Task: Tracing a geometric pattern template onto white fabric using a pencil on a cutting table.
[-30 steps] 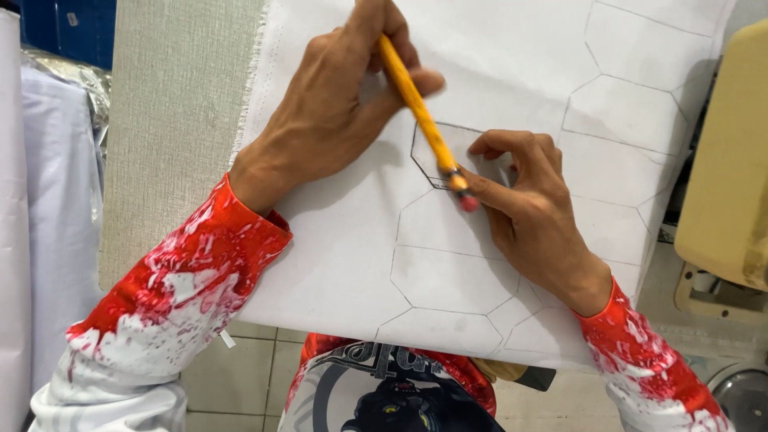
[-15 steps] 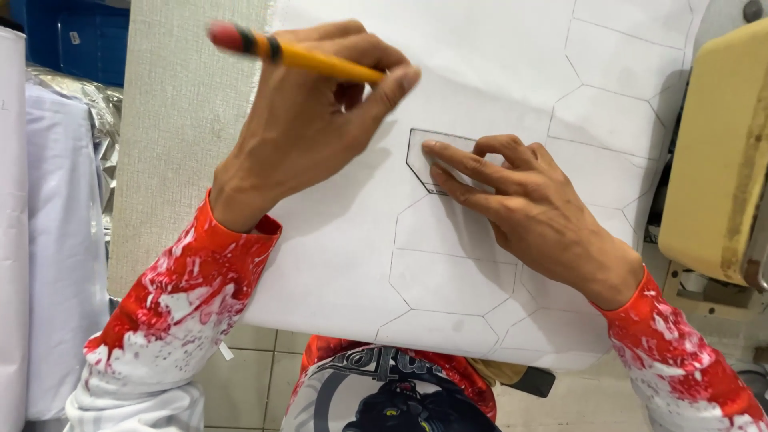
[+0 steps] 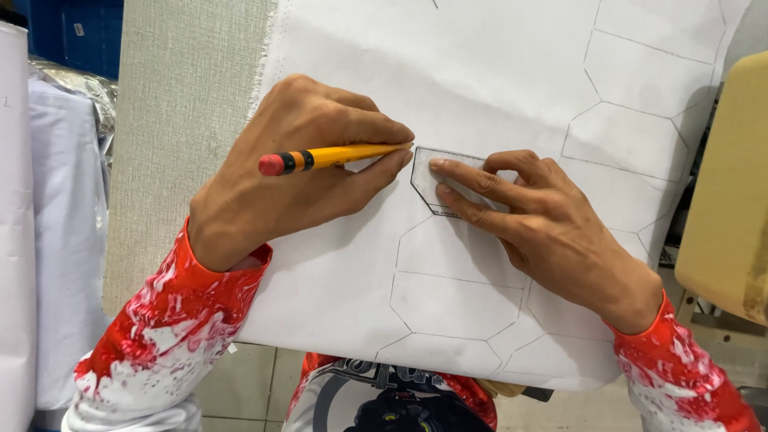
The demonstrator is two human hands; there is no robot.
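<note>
Tracing step: left hand grips pencil, tip at template edge; right hand fingers flat, pinning template. Next likely: steady pressure, follow outline.

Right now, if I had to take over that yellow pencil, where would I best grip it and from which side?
Grip the bare yellow shaft of the pencil, between the black band near the eraser and the left hand holding it. Come from the left side: the eraser end juts out free there, lying nearly level. The tip end is boxed in by the fingers and meets the hexagon template pinned flat by the right hand.
</note>
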